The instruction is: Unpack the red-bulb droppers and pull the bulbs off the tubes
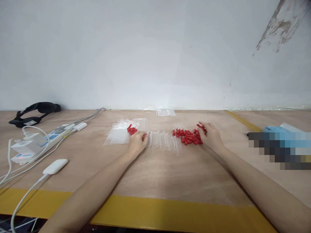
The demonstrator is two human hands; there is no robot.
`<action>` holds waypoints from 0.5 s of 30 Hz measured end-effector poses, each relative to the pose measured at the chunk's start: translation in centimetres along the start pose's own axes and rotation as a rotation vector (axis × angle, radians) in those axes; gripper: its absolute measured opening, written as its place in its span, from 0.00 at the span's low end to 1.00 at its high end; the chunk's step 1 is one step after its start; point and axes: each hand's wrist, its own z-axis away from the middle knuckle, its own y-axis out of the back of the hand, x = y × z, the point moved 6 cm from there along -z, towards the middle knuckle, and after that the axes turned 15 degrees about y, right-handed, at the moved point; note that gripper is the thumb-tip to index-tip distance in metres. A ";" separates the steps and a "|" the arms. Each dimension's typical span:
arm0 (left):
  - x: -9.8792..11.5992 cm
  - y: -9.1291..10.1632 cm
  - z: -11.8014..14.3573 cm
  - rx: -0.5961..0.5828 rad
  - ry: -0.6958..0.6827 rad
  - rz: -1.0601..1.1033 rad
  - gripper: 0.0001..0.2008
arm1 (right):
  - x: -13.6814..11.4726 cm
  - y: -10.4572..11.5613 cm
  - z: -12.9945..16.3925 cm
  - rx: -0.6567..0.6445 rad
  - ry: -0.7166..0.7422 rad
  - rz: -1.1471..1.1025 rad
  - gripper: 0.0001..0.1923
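Thin clear tubes (161,141) lie side by side in a row on the wooden table, like dropper pipes. At the row's left end is my left hand (137,142), its fingers pinched together; what they hold, if anything, is hidden. Just behind that hand, several red rubber bulbs (132,130) rest on clear plastic bags (119,133). My right hand (212,135) is closed with thumb and fingertips around a red rubber bulb (200,127), at the right side of a pile of red bulbs (189,137). More clear tubes (179,127) stick out behind the pile.
A small clear bag (166,112) lies by the wall. On the left are a power strip (54,136) with chargers, a white corded device (55,166) and a black head strap (36,113). Blue packaging (279,132) sits at right. Yellow tape (145,210) lines the front edge.
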 end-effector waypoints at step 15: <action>0.7 0.2 1.2 -0.060 0.025 0.104 0.13 | 4.4 -1.1 0.8 -0.139 -0.257 -0.111 0.15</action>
